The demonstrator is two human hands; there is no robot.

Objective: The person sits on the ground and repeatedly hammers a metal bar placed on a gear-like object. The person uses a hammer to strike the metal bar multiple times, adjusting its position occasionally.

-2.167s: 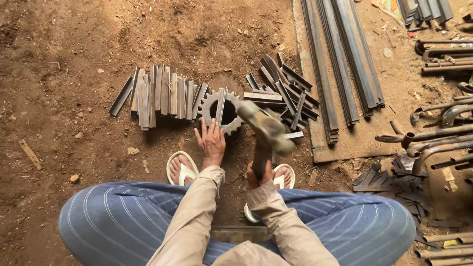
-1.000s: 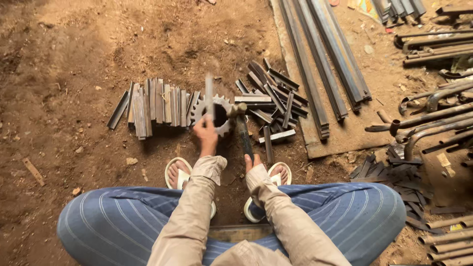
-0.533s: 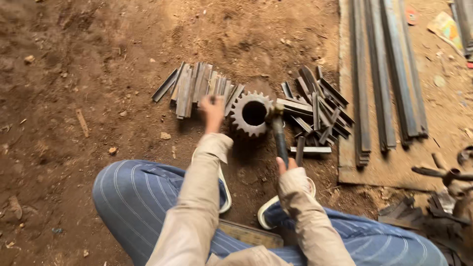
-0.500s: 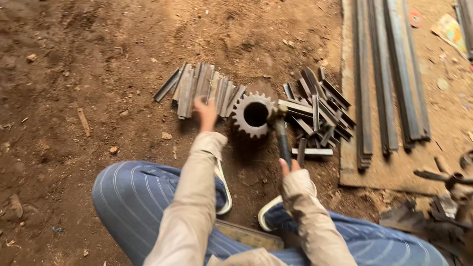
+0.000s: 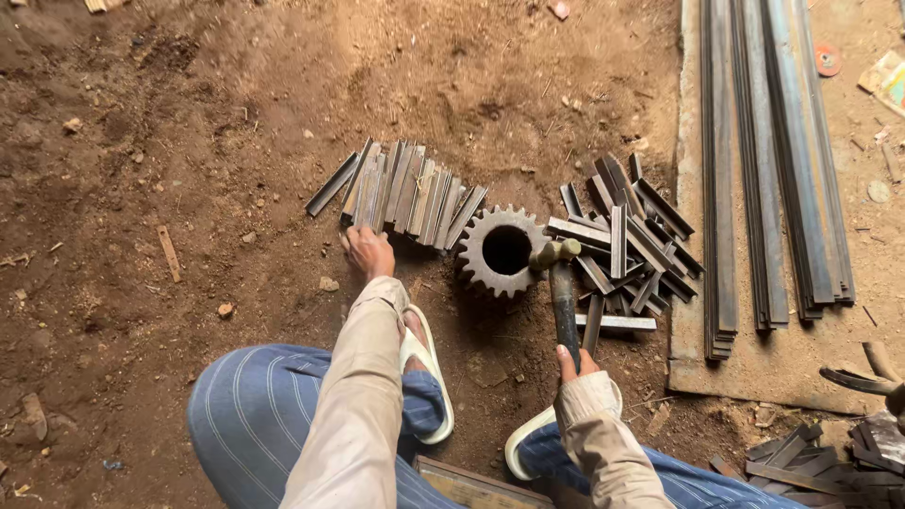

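Since half a second ago the left hand [image 5: 370,253] has slid off the toothed steel gear wheel [image 5: 505,251] to the row of flat grey metal strips [image 5: 405,194], fingers curled on one. The right hand [image 5: 575,363] grips the wooden-handled hammer [image 5: 560,283], its head resting on the gear's rim. I reckon a glancing blow off those teeth could catch the near sandalled foot [image 5: 426,372].

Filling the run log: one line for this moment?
left hand: on metal strips | right hand: grips hammer | gear: on dirt
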